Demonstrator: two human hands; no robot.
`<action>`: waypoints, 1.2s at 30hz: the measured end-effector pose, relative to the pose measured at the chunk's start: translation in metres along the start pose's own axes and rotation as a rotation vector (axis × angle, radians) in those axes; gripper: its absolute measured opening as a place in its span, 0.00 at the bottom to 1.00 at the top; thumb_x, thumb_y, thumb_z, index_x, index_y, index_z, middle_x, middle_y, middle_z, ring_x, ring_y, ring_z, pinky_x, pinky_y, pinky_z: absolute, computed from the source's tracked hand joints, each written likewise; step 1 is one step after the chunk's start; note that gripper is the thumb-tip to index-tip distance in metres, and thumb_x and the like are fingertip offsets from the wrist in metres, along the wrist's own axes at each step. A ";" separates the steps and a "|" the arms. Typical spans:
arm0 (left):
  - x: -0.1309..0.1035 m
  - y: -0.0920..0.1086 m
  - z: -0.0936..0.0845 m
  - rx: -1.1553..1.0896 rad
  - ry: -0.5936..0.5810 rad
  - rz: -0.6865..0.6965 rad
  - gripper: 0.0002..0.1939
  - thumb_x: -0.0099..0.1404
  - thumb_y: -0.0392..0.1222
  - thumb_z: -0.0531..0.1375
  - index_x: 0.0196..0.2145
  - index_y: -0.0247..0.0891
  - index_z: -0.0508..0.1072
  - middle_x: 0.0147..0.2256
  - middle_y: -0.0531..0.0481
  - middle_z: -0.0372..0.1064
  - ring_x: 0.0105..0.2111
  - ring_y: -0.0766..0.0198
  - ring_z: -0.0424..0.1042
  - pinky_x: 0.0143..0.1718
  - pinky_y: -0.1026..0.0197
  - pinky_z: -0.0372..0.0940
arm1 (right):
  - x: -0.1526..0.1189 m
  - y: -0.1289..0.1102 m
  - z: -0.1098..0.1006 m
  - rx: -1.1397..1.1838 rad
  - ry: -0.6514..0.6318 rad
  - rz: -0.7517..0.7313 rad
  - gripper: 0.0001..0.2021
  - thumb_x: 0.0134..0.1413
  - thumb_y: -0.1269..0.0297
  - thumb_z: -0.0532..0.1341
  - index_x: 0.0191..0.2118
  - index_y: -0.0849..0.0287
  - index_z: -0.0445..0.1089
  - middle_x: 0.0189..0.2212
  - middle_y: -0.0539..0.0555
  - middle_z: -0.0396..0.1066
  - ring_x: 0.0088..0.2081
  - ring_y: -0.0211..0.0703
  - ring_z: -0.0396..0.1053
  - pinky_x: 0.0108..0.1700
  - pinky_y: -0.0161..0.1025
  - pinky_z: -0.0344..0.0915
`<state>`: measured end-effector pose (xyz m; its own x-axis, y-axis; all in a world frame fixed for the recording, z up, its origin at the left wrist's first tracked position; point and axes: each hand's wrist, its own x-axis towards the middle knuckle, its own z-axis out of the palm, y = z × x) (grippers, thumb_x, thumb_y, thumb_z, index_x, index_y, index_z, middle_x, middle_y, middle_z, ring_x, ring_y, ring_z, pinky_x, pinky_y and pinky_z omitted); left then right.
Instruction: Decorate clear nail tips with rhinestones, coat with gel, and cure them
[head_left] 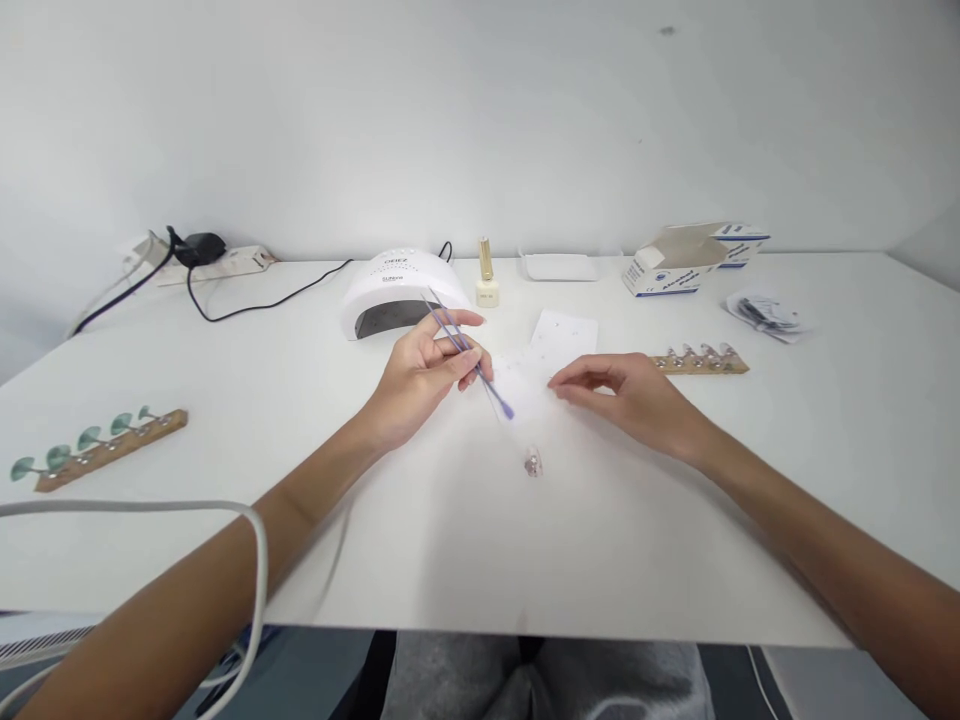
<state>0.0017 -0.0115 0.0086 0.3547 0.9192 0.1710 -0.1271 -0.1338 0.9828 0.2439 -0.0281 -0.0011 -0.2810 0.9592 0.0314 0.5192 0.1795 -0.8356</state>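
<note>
Between the thumb and fingers of my left hand [435, 372] are thin purple sticks [491, 385], one with a wider purple tip pointing down to the right. My right hand [626, 400] rests low over the table, thumb and fingertips pinched together beside a white paper [562, 338] dotted with tiny pieces. Whatever its fingertips hold, if anything, is too small to make out. A small clear piece with shiny decoration [533, 462] lies on the table below and between my hands.
Behind my hands stand a white lamp [401, 285], a gold-capped bottle [487, 285] and an open box [671, 265]. Wooden strips lie left [112, 450] and right [701, 365]. A packet [769, 312] sits at right. A white cable [259, 560] loops over my left forearm.
</note>
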 end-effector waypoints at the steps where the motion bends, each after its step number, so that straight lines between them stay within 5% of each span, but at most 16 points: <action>1: 0.000 0.000 -0.001 0.003 0.015 -0.006 0.15 0.61 0.38 0.60 0.46 0.37 0.67 0.23 0.54 0.65 0.27 0.68 0.65 0.29 0.63 0.57 | 0.002 0.001 0.000 -0.036 0.103 -0.019 0.06 0.54 0.60 0.61 0.33 0.54 0.75 0.33 0.51 0.75 0.35 0.43 0.70 0.39 0.42 0.64; 4: 0.000 -0.002 -0.004 0.080 0.057 -0.033 0.11 0.64 0.41 0.57 0.44 0.37 0.68 0.20 0.56 0.57 0.24 0.69 0.60 0.28 0.63 0.54 | 0.005 0.003 -0.001 -0.023 0.249 -0.026 0.08 0.55 0.63 0.59 0.38 0.54 0.74 0.41 0.52 0.75 0.39 0.43 0.70 0.42 0.43 0.64; 9: 0.000 -0.015 -0.006 0.329 -0.013 -0.079 0.10 0.66 0.44 0.54 0.43 0.40 0.67 0.20 0.57 0.59 0.22 0.68 0.59 0.27 0.64 0.55 | 0.009 0.006 -0.008 0.219 0.272 0.139 0.13 0.53 0.63 0.60 0.45 0.55 0.71 0.48 0.55 0.71 0.45 0.46 0.70 0.48 0.46 0.62; 12: -0.002 -0.020 -0.003 0.438 -0.048 -0.056 0.10 0.67 0.47 0.53 0.41 0.40 0.67 0.32 0.49 0.72 0.32 0.63 0.68 0.32 0.63 0.59 | 0.011 0.010 -0.009 0.313 0.363 0.220 0.19 0.48 0.61 0.63 0.48 0.53 0.68 0.55 0.56 0.65 0.51 0.48 0.66 0.53 0.49 0.59; 16: -0.007 -0.016 0.005 0.611 -0.109 -0.091 0.16 0.67 0.53 0.50 0.42 0.41 0.68 0.46 0.48 0.72 0.43 0.59 0.70 0.41 0.61 0.61 | 0.014 0.016 -0.008 0.393 0.445 0.288 0.25 0.46 0.60 0.64 0.53 0.52 0.64 0.59 0.60 0.58 0.56 0.52 0.61 0.57 0.52 0.56; 27: -0.013 -0.004 0.019 0.739 -0.127 -0.203 0.21 0.66 0.59 0.47 0.37 0.41 0.70 0.31 0.53 0.69 0.28 0.65 0.65 0.27 0.65 0.57 | 0.012 0.011 -0.002 0.591 0.411 0.263 0.30 0.42 0.65 0.67 0.53 0.53 0.59 0.51 0.58 0.67 0.43 0.47 0.72 0.52 0.48 0.67; 30: -0.014 -0.003 0.019 0.734 -0.126 -0.200 0.21 0.66 0.59 0.48 0.36 0.40 0.70 0.28 0.53 0.67 0.26 0.66 0.64 0.26 0.65 0.56 | 0.013 0.015 0.003 0.536 0.360 0.238 0.34 0.41 0.66 0.66 0.56 0.56 0.55 0.49 0.60 0.68 0.45 0.49 0.71 0.50 0.50 0.68; 36: -0.015 -0.004 0.017 0.731 -0.154 -0.206 0.21 0.66 0.58 0.47 0.41 0.43 0.71 0.28 0.53 0.68 0.25 0.66 0.64 0.24 0.66 0.56 | 0.011 0.018 0.009 -0.007 0.587 0.008 0.33 0.45 0.66 0.64 0.58 0.57 0.55 0.55 0.61 0.60 0.53 0.54 0.61 0.55 0.55 0.61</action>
<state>0.0131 -0.0311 0.0031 0.4367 0.8973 -0.0649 0.5803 -0.2258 0.7825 0.2425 -0.0163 -0.0211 0.2158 0.9207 0.3251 0.5250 0.1713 -0.8337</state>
